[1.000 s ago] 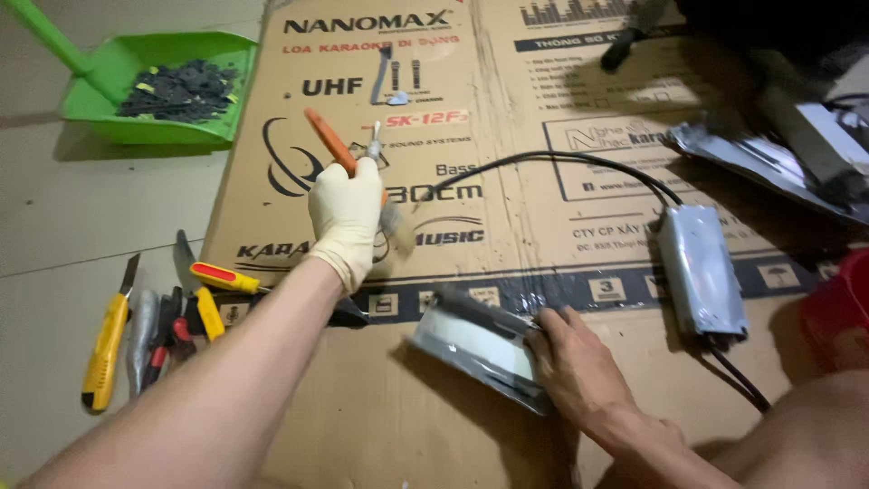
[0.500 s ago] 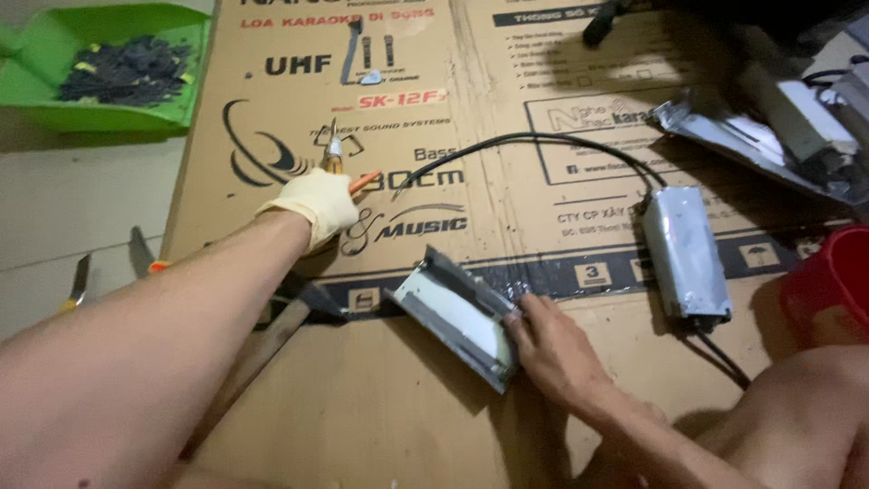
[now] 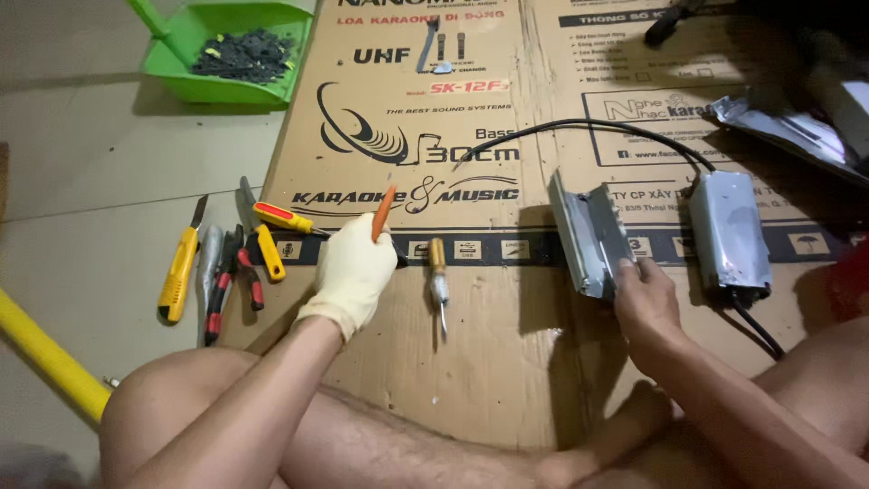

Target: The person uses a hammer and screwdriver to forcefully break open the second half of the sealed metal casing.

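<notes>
One orange-handled tool (image 3: 384,212) is being gripped by the gloved left hand (image 3: 351,272).
One grey metal casing (image 3: 590,237) is being held by the right hand (image 3: 646,299); one screwdriver (image 3: 438,282) is lying between them on the cardboard (image 3: 489,362).

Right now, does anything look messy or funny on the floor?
Mostly the tools: a yellow utility knife, pliers and a yellow screwdriver lie jumbled beside the cardboard. The right hand props a metal cover up on edge, tilted, not flat.
</notes>
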